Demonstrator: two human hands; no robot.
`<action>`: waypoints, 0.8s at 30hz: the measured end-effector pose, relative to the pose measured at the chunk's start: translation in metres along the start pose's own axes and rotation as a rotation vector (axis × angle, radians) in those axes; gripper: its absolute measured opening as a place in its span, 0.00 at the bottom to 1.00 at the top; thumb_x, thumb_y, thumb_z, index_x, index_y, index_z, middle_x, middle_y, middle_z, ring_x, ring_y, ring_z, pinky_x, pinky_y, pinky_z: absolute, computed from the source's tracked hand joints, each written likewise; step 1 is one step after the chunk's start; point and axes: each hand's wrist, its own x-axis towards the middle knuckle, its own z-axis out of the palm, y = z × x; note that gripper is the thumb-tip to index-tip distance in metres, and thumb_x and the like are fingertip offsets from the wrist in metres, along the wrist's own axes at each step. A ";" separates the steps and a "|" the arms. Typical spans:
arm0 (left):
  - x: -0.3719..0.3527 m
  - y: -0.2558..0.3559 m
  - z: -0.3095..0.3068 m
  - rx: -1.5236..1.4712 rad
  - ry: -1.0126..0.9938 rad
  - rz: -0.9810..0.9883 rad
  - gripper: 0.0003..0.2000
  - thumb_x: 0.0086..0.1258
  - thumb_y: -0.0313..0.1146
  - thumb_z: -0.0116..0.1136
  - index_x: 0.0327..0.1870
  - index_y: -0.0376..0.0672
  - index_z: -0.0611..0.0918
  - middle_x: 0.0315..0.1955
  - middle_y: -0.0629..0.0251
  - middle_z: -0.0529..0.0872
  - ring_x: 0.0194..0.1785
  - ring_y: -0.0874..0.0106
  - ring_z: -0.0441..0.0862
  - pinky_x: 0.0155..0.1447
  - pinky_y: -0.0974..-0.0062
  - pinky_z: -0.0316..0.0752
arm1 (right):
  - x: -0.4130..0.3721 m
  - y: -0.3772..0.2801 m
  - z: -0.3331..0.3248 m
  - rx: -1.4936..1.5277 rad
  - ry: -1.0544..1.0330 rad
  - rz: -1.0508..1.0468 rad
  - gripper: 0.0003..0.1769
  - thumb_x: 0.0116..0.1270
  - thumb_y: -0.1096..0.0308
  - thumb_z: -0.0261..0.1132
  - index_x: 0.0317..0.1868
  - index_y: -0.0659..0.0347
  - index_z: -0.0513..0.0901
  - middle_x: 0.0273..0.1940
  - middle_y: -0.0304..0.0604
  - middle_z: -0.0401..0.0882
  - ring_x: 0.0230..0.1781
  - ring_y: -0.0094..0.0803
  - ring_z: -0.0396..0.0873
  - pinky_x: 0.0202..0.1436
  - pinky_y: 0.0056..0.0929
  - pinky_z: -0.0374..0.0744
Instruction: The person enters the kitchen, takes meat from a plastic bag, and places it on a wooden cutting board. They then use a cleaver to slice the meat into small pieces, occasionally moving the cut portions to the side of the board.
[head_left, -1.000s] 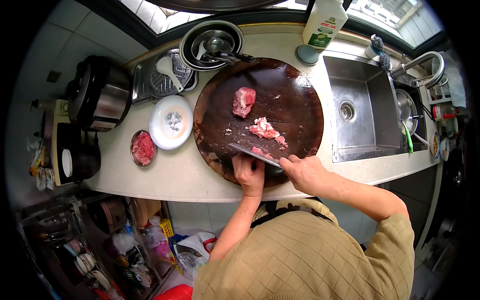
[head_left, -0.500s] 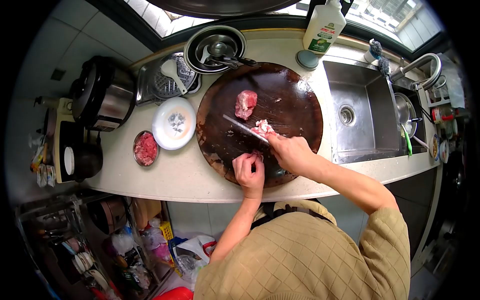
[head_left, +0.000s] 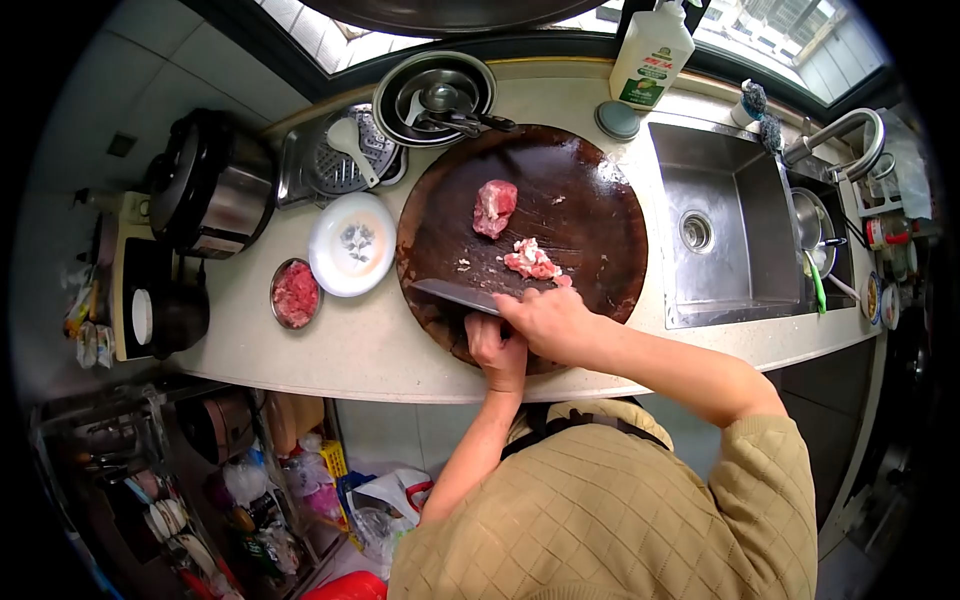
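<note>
My right hand (head_left: 555,325) grips a knife (head_left: 458,294), its blade pointing left across the near part of a round dark wooden chopping board (head_left: 585,190). Just under the blade, my left hand (head_left: 497,357) is closed, fingers curled at the board's near edge. The piece of meat at its fingertips, seen a moment ago, is now hidden by the knife and right hand. Beyond the blade lies a small heap of cut meat (head_left: 533,261). Farther back on the board sits a larger chunk of raw meat (head_left: 495,208).
Left of the board are a white plate (head_left: 322,262), a bowl of minced meat (head_left: 296,294) and a pressure cooker (head_left: 215,190). Nested metal bowls (head_left: 384,100) stand behind. On the right are a sink (head_left: 730,280), a jar lid (head_left: 617,120) and a white bottle (head_left: 652,60).
The knife has moved from beside the cut meat toward me, and its blade is now over my left fingers' side. The cut heap is uncovered. My left hand stays nearly in place.
</note>
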 end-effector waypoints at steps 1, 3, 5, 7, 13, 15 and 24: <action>0.000 -0.001 -0.003 -0.002 0.001 0.002 0.07 0.54 0.20 0.64 0.28 0.39 0.78 0.28 0.58 0.79 0.34 0.56 0.76 0.39 0.63 0.74 | 0.003 0.003 0.000 0.011 0.013 -0.021 0.14 0.57 0.71 0.63 0.43 0.61 0.74 0.29 0.49 0.81 0.26 0.48 0.83 0.26 0.44 0.79; -0.002 -0.003 -0.006 0.005 -0.017 0.016 0.06 0.55 0.19 0.64 0.28 0.38 0.77 0.29 0.59 0.80 0.35 0.58 0.77 0.40 0.65 0.74 | 0.009 0.012 -0.003 0.033 0.035 -0.065 0.13 0.58 0.70 0.63 0.44 0.61 0.75 0.29 0.49 0.82 0.26 0.47 0.83 0.27 0.44 0.79; -0.002 -0.001 -0.007 -0.007 0.024 0.057 0.07 0.55 0.18 0.64 0.28 0.38 0.77 0.30 0.59 0.81 0.37 0.58 0.77 0.41 0.65 0.75 | 0.008 0.020 -0.009 0.077 0.036 0.028 0.12 0.60 0.69 0.63 0.43 0.62 0.75 0.31 0.51 0.83 0.27 0.46 0.83 0.26 0.43 0.78; -0.003 0.000 -0.007 -0.016 0.045 0.064 0.08 0.54 0.17 0.64 0.30 0.39 0.78 0.32 0.61 0.83 0.38 0.59 0.78 0.42 0.66 0.75 | 0.000 0.024 -0.007 0.052 0.129 0.049 0.11 0.60 0.68 0.64 0.40 0.61 0.73 0.31 0.49 0.82 0.27 0.46 0.82 0.25 0.43 0.77; -0.010 -0.004 -0.005 -0.064 0.033 -0.008 0.09 0.53 0.17 0.64 0.33 0.41 0.82 0.33 0.60 0.83 0.38 0.58 0.79 0.43 0.63 0.76 | -0.034 0.003 -0.036 -0.013 -0.011 -0.018 0.17 0.55 0.73 0.63 0.47 0.62 0.74 0.33 0.46 0.80 0.27 0.42 0.83 0.24 0.38 0.79; -0.010 -0.002 -0.006 -0.033 0.004 -0.018 0.10 0.53 0.18 0.64 0.36 0.41 0.83 0.33 0.59 0.82 0.38 0.57 0.79 0.43 0.63 0.77 | -0.047 0.008 -0.031 -0.044 -0.065 -0.039 0.20 0.56 0.73 0.62 0.51 0.66 0.73 0.32 0.46 0.79 0.25 0.41 0.83 0.23 0.37 0.78; -0.010 -0.003 -0.004 -0.001 0.000 0.046 0.08 0.54 0.19 0.64 0.33 0.39 0.82 0.35 0.58 0.83 0.39 0.57 0.79 0.44 0.64 0.76 | -0.041 0.011 -0.021 -0.187 -0.050 -0.062 0.17 0.56 0.72 0.62 0.47 0.62 0.73 0.30 0.45 0.79 0.23 0.38 0.83 0.25 0.35 0.78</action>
